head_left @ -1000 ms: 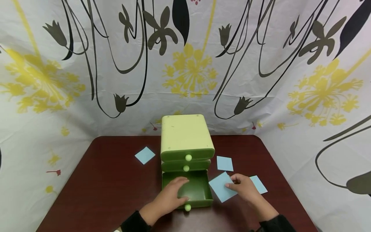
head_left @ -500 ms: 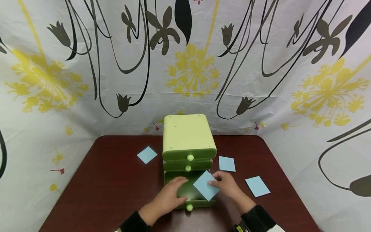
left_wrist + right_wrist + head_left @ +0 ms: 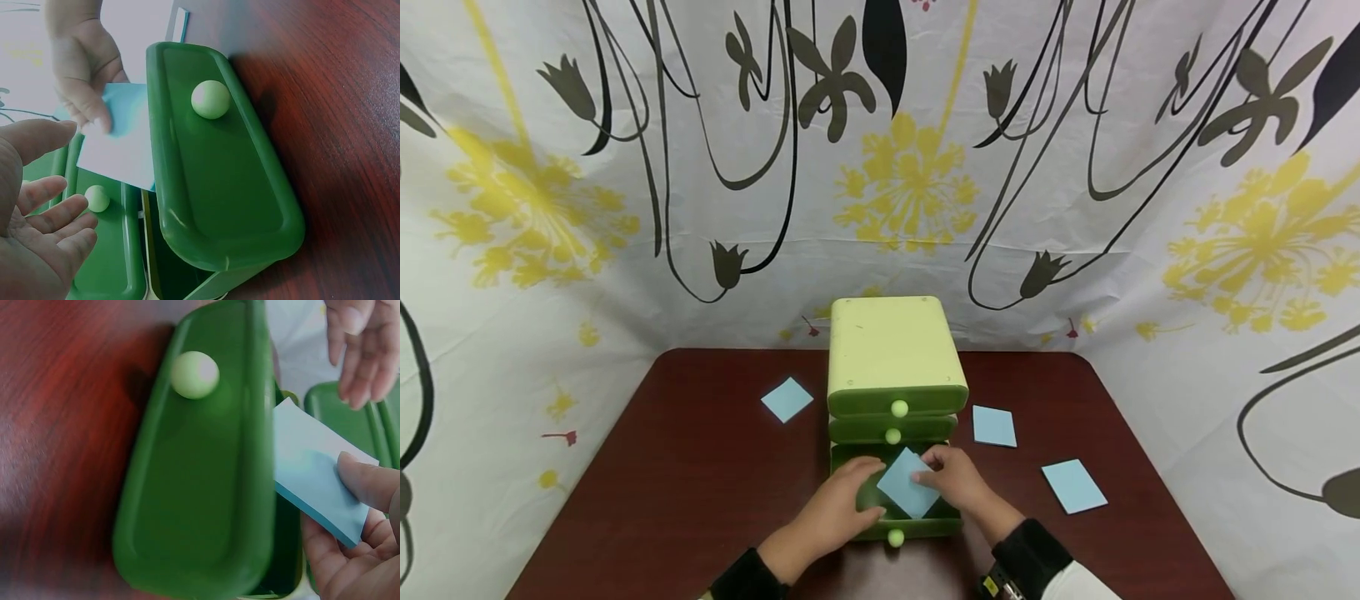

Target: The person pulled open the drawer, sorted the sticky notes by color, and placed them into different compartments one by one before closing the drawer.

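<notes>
On the bench point(image 3: 700, 500), I have the green drawer unit's point(image 3: 891, 350) bottom drawer point(image 3: 917, 525) pulled out. My left hand point(image 3: 842, 508) rests spread at its 9 o'clock rim; my right hand point(image 3: 951, 483) pinches a blue note point(image 3: 906, 492) above it. Next, I judge: lower, then let go.

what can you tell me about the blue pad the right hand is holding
The blue pad is a thin square stack of pale blue paper sheets, plain-faced. The right hand pinches its edge and holds it tilted over the open bottom drawer of the green cabinet. The left hand is beside it, not touching.
</notes>
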`<state>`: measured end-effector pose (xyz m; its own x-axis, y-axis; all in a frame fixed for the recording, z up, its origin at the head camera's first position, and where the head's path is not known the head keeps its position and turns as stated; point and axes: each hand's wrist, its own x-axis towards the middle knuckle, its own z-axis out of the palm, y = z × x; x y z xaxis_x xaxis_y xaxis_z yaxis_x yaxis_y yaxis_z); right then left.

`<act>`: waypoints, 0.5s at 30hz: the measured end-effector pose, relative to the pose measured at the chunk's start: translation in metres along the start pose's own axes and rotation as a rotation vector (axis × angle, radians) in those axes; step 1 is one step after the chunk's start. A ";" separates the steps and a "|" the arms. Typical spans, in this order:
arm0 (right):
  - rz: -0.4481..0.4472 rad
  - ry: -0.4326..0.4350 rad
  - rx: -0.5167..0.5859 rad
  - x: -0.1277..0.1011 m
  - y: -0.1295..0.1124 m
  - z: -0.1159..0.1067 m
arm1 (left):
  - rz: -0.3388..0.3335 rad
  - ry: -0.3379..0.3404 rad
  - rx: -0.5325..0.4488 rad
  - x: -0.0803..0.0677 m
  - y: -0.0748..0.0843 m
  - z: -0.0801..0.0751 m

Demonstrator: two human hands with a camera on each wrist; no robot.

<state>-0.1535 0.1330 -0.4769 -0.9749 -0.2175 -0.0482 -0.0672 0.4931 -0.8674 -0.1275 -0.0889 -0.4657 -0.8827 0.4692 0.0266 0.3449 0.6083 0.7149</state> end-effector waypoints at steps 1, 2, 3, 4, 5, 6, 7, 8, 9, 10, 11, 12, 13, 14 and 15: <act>-0.004 -0.007 0.002 0.001 0.001 0.002 | 0.000 0.003 -0.003 0.000 0.000 0.000; -0.006 -0.015 0.002 0.001 0.002 0.005 | 0.002 0.005 -0.006 0.000 0.000 -0.001; -0.009 -0.023 0.004 0.002 0.003 0.007 | 0.004 0.008 -0.007 0.000 -0.001 0.000; -0.015 -0.030 0.003 0.003 0.003 0.009 | 0.006 0.009 -0.010 0.000 -0.001 -0.001; -0.019 -0.038 0.000 0.004 0.004 0.012 | 0.010 0.010 -0.015 0.000 -0.001 -0.001; -0.026 -0.047 0.000 0.004 0.004 0.014 | 0.011 0.008 -0.019 0.000 -0.001 -0.001; -0.031 -0.058 0.003 0.005 0.004 0.016 | 0.012 0.006 -0.023 0.000 -0.001 -0.001; -0.034 -0.070 0.008 0.006 0.004 0.017 | 0.013 0.003 -0.026 0.000 -0.002 -0.001; -0.038 -0.080 0.015 0.007 0.005 0.019 | 0.013 -0.001 -0.027 0.000 -0.002 -0.001; -0.040 -0.090 0.022 0.008 0.005 0.021 | 0.013 -0.004 -0.028 -0.001 -0.002 -0.001; -0.041 -0.100 0.027 0.008 0.005 0.023 | 0.013 -0.008 -0.027 -0.001 -0.002 -0.001; -0.041 -0.111 0.035 0.009 0.005 0.024 | 0.012 -0.010 -0.026 -0.001 -0.002 -0.001; -0.041 -0.119 0.038 0.010 0.005 0.026 | 0.014 -0.012 -0.027 -0.001 -0.003 -0.002; -0.042 -0.128 0.042 0.010 0.005 0.028 | 0.015 -0.014 -0.029 -0.002 -0.003 -0.002; -0.044 -0.133 0.044 0.011 0.005 0.029 | 0.016 -0.015 -0.031 -0.002 -0.003 -0.002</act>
<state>-0.1584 0.1084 -0.4965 -0.9343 -0.3492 -0.0723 -0.0972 0.4443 -0.8906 -0.1273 -0.0929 -0.4668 -0.8723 0.4882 0.0277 0.3484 0.5807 0.7358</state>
